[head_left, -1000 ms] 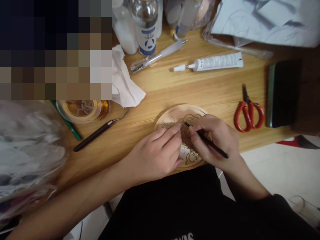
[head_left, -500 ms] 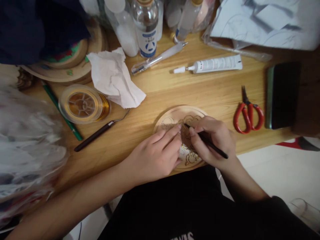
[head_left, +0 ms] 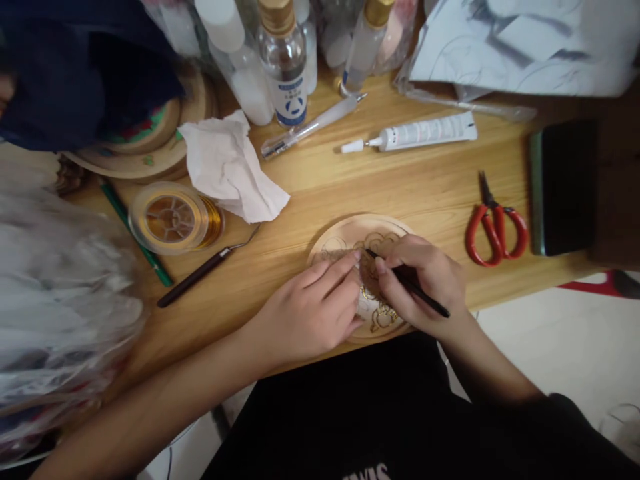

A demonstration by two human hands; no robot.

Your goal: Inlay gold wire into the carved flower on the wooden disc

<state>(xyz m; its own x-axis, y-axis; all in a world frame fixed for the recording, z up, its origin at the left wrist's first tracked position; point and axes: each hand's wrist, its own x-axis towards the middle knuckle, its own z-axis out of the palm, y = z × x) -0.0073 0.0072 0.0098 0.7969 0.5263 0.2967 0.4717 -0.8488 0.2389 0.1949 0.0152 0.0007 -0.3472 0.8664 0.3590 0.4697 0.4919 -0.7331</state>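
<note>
A round pale wooden disc (head_left: 340, 230) lies at the table's front edge, bearing drawn outlines and gold wire shapes (head_left: 384, 317). My left hand (head_left: 315, 310) rests palm down on its left part, fingers stretched out with the tips pressed on the surface. My right hand (head_left: 425, 277) is closed around a slim black tool (head_left: 423, 293), apparently tweezers. The tool slants, its pointed tip meeting the disc right beside my left fingertips. Both hands hide much of the disc's middle, and whatever is at the tip is too small to make out.
Left are a spool of gold wire (head_left: 173, 219), a green pencil (head_left: 135, 230), a dark-handled hook tool (head_left: 200, 273) and crumpled tissue (head_left: 233, 167). Behind are bottles (head_left: 287, 73), a clear pen (head_left: 315, 127) and a white tube (head_left: 415, 133). Red-handled pliers (head_left: 495, 230) and a phone (head_left: 564, 187) lie right.
The view has shifted slightly, so things at the back sit a little lower. Both hands stay at nearly the same place on the disc, the black tool still in my right hand.
</note>
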